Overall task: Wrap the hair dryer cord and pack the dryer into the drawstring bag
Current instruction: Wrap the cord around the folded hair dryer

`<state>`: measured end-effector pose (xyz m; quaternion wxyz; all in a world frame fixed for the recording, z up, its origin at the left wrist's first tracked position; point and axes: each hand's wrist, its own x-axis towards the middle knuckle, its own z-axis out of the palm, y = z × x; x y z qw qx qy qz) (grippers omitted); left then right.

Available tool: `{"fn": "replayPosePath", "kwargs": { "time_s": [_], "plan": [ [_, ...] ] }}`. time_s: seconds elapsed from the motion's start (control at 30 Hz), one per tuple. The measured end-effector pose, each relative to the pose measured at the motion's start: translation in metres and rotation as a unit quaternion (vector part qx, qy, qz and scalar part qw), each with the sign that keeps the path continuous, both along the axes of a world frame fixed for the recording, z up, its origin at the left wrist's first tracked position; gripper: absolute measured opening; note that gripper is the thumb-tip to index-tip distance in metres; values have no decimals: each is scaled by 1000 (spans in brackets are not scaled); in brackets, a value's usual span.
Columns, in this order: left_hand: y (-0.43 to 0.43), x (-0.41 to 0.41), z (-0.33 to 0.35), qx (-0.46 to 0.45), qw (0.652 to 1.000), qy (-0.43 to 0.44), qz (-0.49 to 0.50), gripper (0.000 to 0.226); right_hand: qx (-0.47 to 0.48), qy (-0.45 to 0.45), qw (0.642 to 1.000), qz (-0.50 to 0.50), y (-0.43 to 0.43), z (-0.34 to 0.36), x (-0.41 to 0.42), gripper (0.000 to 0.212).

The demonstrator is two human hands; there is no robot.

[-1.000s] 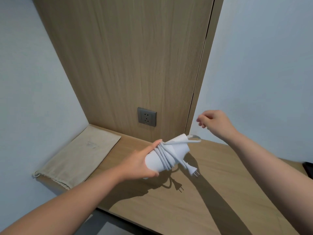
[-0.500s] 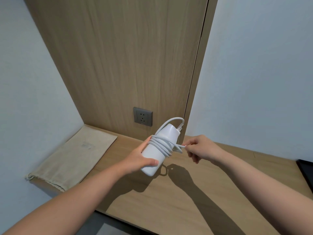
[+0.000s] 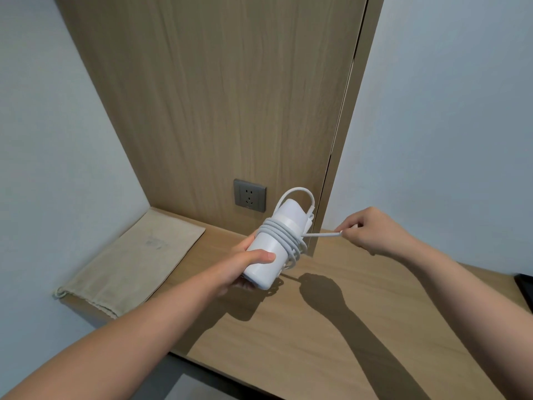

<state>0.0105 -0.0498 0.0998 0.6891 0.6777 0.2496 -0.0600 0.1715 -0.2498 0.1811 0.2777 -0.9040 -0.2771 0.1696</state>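
Wooden counter [image 3: 346, 327] under a wood-grain wall panel [image 3: 216, 96], grey socket [image 3: 249, 195] low on the panel. Above the counter, between the two hands: white hair dryer [image 3: 265, 255], gripped round its lower half by the left hand [image 3: 248, 267], thumb laid across the near side, fingers curled behind. Hangs clear of the surface, shadow below. Tilts, long axis running from the near lower end by the left palm up and away to the far end beside the socket. Wound about the middle with several turns of white cord [image 3: 284, 230], plus a loop arching over the far end. Stretched straight to the right from the coils: free end of the cord, pinched in the curled fingers of the right hand [image 3: 372, 230], near the dryer but not touching it. Flat at the counter's far left, well apart from both hands: beige drawstring bag [image 3: 135, 261], drawstring end nearest the camera.
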Motion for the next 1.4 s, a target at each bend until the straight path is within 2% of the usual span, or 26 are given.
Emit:
{"fn": "replayPosePath", "kwargs": {
  "time_s": [0.07,0.17,0.3,0.4,0.5,0.57,0.63,0.7,0.77,0.87,1.03,1.17,1.27,1.4],
  "plan": [
    [-2,2,3,3,1000,2,4,67,-12,-8,1000,25,-2,4,-8,24],
    [-8,5,5,-10,1000,26,3,68,-57,-79,990,104,0,4,-30,25],
    [-12,3,6,4,999,51,7,71,-73,-130,980,127,2,11,-45,26],
    [-15,3,9,100,993,54,-1,80,-86,-177,969,148,7,11,-56,24],
    [-21,4,12,235,970,58,-24,91,-75,-198,966,146,13,2,-64,19],
    [-24,3,12,330,941,64,-33,99,-9,-128,989,73,16,-5,-59,13],
    [-23,0,13,425,901,75,-44,102,111,35,993,-33,17,-17,-50,12],
    [-21,-2,14,495,863,78,-60,102,210,200,952,-94,14,-32,-45,14],
    [-20,-3,15,544,831,79,-81,101,257,271,923,-95,11,-47,-46,11],
    [-23,-2,14,590,797,75,-107,100,298,270,911,-92,12,-63,-52,8],
    [-30,4,15,631,767,44,-108,97,348,166,902,-193,18,-83,-58,10],
    [-32,9,14,653,748,20,-115,96,373,230,861,-259,28,-98,-61,21],
    [-33,11,12,680,722,4,-127,95,412,313,809,-277,34,-98,-57,22],
    [-34,10,7,701,699,-11,-142,93,429,389,765,-282,33,-94,-52,42]
  ]
}}
